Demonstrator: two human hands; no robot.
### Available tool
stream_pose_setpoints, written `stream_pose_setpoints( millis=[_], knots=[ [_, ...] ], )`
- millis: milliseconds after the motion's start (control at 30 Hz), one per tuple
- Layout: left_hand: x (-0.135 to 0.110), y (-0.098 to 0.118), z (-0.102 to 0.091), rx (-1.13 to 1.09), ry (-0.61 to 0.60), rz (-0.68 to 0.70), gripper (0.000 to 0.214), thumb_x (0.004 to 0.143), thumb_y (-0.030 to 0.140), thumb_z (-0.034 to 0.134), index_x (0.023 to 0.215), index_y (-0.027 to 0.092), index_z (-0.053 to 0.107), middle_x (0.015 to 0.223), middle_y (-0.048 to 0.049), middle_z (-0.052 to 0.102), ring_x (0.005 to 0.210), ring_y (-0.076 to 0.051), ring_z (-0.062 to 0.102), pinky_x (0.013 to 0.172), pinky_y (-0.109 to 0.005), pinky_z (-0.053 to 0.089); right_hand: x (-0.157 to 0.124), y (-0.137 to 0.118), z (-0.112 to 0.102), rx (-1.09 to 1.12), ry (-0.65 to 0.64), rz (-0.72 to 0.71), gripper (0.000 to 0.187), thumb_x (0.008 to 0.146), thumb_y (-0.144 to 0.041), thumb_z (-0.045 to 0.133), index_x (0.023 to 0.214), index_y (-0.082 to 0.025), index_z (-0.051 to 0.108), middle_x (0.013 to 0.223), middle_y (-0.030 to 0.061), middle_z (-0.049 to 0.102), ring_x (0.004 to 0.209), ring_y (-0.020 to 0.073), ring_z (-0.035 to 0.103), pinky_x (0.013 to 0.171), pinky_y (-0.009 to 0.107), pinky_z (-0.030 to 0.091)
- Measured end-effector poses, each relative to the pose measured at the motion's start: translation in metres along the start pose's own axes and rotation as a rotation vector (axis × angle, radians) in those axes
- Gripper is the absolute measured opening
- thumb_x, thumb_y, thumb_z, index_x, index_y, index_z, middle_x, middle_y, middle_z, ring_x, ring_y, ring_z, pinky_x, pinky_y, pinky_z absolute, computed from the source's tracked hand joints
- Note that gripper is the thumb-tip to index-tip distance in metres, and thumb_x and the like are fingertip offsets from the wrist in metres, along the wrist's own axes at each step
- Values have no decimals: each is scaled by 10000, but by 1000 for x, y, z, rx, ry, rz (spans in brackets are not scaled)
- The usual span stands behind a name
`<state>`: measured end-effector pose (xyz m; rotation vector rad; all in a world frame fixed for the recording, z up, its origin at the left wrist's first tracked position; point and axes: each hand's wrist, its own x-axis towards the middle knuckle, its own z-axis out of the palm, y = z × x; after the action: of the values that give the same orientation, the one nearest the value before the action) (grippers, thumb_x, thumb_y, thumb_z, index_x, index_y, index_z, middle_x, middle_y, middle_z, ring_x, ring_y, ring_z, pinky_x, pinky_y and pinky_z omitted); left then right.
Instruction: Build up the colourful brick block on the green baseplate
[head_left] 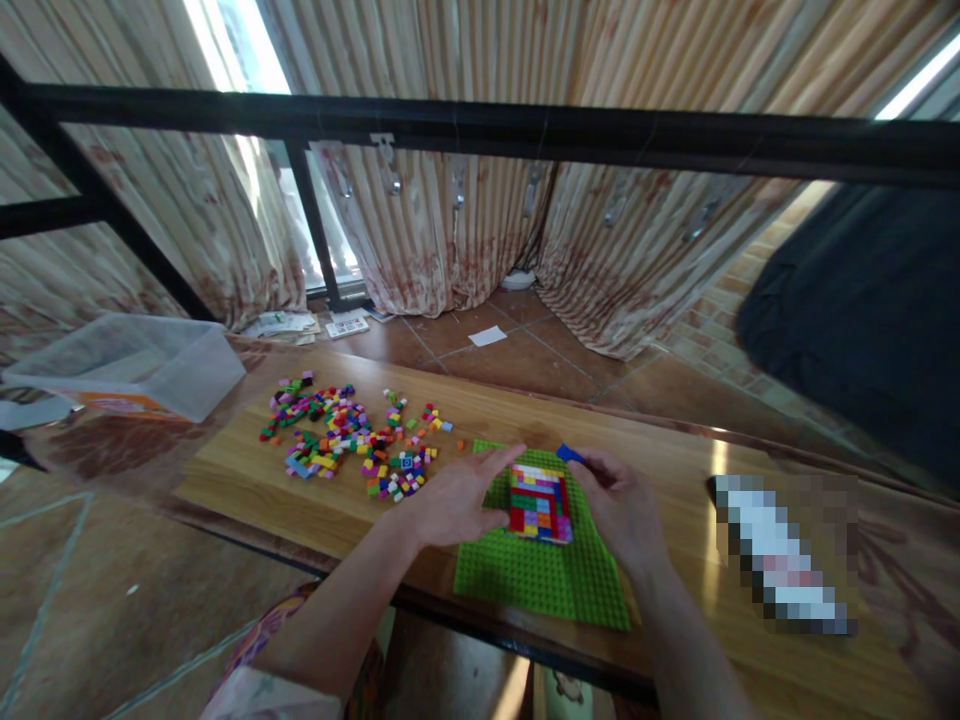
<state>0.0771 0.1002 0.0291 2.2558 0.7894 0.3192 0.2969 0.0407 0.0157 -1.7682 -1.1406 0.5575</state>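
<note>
A green studded baseplate point(540, 585) lies on the wooden table, with a block of multicoloured toy bricks point(540, 505) built up on it. My left hand point(457, 500) reaches over the plate's left side, thumb and fingers spread apart around the left edge of the built block. Beside the plate's right edge, my right hand point(619, 500) is closed, its fingers pinching a blue brick point(568, 454) that sticks out near the plate's far right corner. The right fingertips are partly hidden behind the hand.
A scattered heap of loose bricks point(337, 425) covers the table left of the plate. Farther left stands a clear plastic box point(142, 365). A blurred-out object point(784, 555) lies on the right. The wooden table point(247, 480) has a dark metal rail point(480, 130) beyond it.
</note>
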Motion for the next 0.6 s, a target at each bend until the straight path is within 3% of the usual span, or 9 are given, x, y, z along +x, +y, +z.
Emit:
stream_pose_setpoints(
  millis=[200,433,600],
  knots=[
    [-2,4,0,-18,-27,21,974,701,281,781,1519,245,254,1552,-100,367,1401,-276,394,1160,-428,342,0,12,-5,-19,-42,17,354,759,-408,601,1013,-200,734,1024,79,754,938,239,692,898,410,510],
    [1,4,3,-30,-8,7,983,700,260,784,1521,262,243,1555,-90,364,1407,-270,386,1168,-423,327,-1,14,-2,-146,-91,-39,355,790,-390,532,1006,-193,734,987,78,755,895,239,692,858,402,516],
    [2,4,3,-43,-14,13,997,707,271,775,1532,248,216,1553,-95,365,1408,-267,384,1168,-418,327,-2,12,-1,-189,-52,-56,366,817,-396,521,1030,-175,720,1004,95,755,900,245,697,856,404,519]
  ],
)
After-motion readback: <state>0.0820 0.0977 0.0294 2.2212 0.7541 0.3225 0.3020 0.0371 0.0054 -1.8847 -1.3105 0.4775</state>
